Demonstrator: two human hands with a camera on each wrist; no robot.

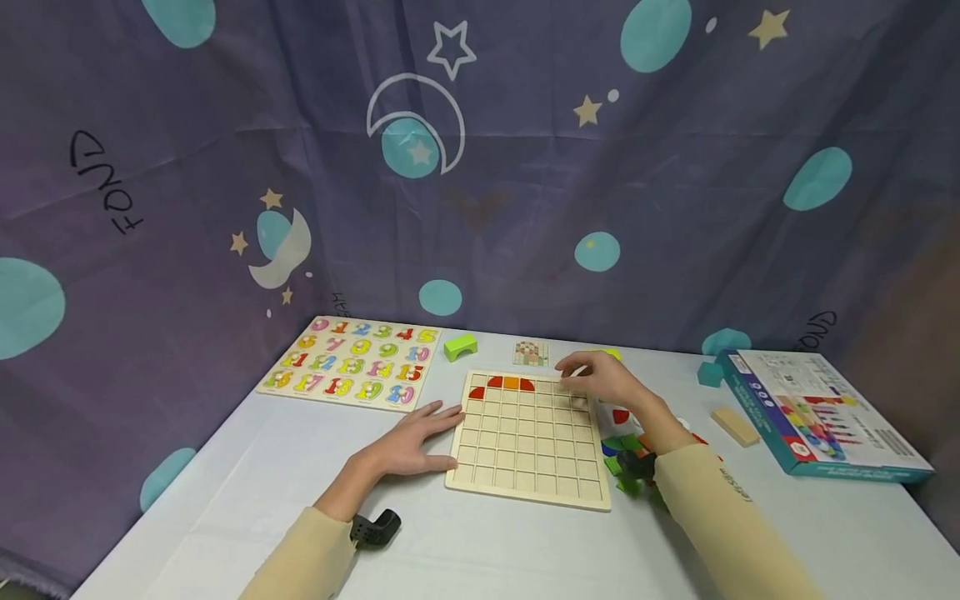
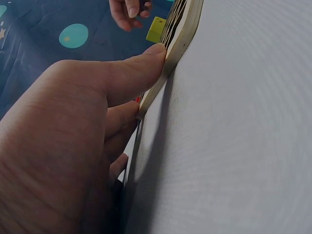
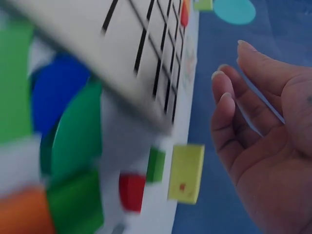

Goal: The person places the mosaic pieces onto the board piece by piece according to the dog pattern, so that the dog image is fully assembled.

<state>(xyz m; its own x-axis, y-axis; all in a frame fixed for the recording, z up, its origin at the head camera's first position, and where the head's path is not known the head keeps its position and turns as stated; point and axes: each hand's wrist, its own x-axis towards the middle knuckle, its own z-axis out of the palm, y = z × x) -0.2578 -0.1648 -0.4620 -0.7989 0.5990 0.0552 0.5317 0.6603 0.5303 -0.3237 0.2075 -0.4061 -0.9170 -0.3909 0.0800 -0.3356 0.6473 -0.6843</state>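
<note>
A wooden grid board (image 1: 525, 442) lies on the table. In its far left part sit red quarter-round pieces (image 1: 477, 392) and an orange square (image 1: 511, 383). My left hand (image 1: 408, 442) steadies the board's left edge with extended fingers; the left wrist view shows the thumb (image 2: 134, 73) against the rim (image 2: 183, 44). Above the board's far right corner hovers my right hand (image 1: 606, 379). Its fingers (image 3: 226, 112) are loosely bent with nothing between them in the right wrist view. Loose colored pieces (image 1: 626, 446) lie right of the board, partly hidden by the right forearm.
Behind the board are a patterned card (image 1: 530, 353), a green arch block (image 1: 461, 347) and a yellow block (image 3: 186, 173). A number puzzle (image 1: 352, 362) lies far left. At right stand a teal block (image 1: 709, 374), a wooden block (image 1: 735, 427) and a flat box (image 1: 832, 417).
</note>
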